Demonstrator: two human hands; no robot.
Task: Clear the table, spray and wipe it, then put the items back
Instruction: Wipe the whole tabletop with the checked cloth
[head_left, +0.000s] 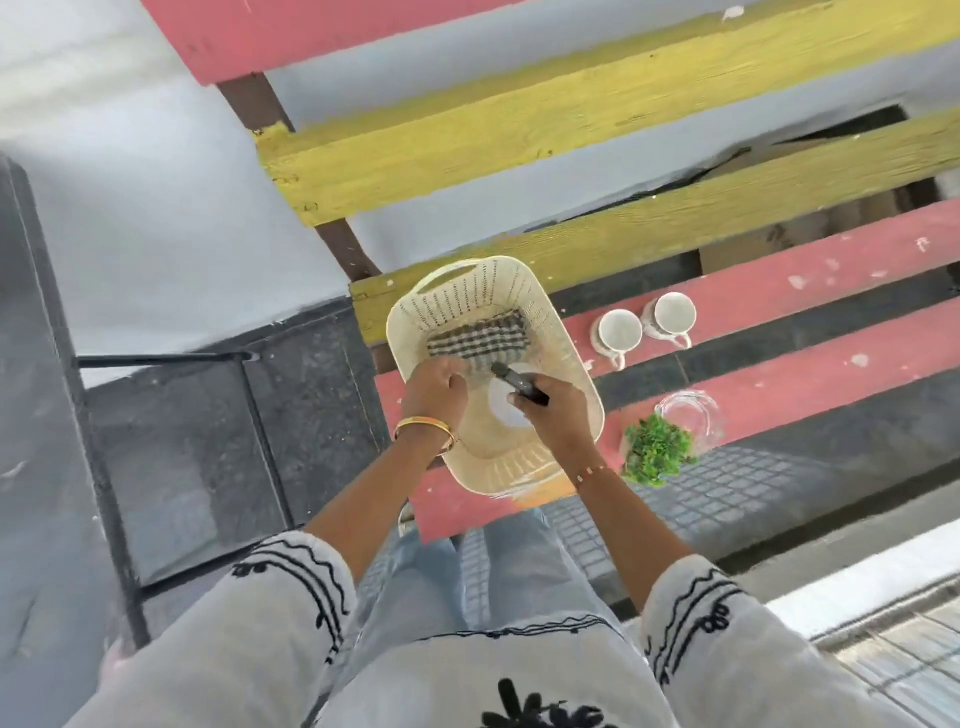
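Two hands: both work inside the basket (571, 358) standing on the slatted table (779, 291).
Right hand (558, 415): fingers curled round a dark spray bottle (519, 384), its nozzle pointing past the fingertips toward the cloth.
Left hand (434, 389): fingers curled downward at the checked cloth (475, 335); whether they pinch it cannot be told.
Bottle handling: likely light, rigid, smooth; best gripped round the body.
Cloth handling: soft, limp; take by an edge.
Beyond the right knuckles: two cups (644, 325), a glass jar (691, 415), a small plant (654, 452), fragile-looking.
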